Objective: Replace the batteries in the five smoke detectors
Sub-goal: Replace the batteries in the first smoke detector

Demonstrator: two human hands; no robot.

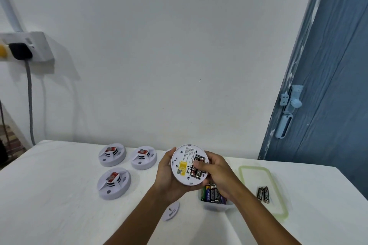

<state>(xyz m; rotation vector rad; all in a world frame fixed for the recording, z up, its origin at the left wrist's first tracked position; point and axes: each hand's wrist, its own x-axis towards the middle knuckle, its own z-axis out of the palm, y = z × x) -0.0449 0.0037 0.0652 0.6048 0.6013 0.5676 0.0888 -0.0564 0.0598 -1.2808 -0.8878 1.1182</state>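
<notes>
My left hand [166, 175] grips a white smoke detector [182, 162], held up with its back towards me. Its battery bay is uncovered and black batteries [196, 173] lie in it. My right hand [215, 171] holds the detector's right edge, with its thumb pressing on the batteries. A round white cover [171, 210] lies on the table under my left forearm. A small clear box of batteries [214, 195] stands below my right hand. Two black batteries [263, 194] lie on a green-rimmed lid [256, 169].
Three more white smoke detectors [112, 154] [143, 157] [114, 183] sit face up at the left of the white-covered table [59, 195]. A white wall rises just behind it, with a socket and black plug [21, 50] at left. A blue door [328, 85] stands at right.
</notes>
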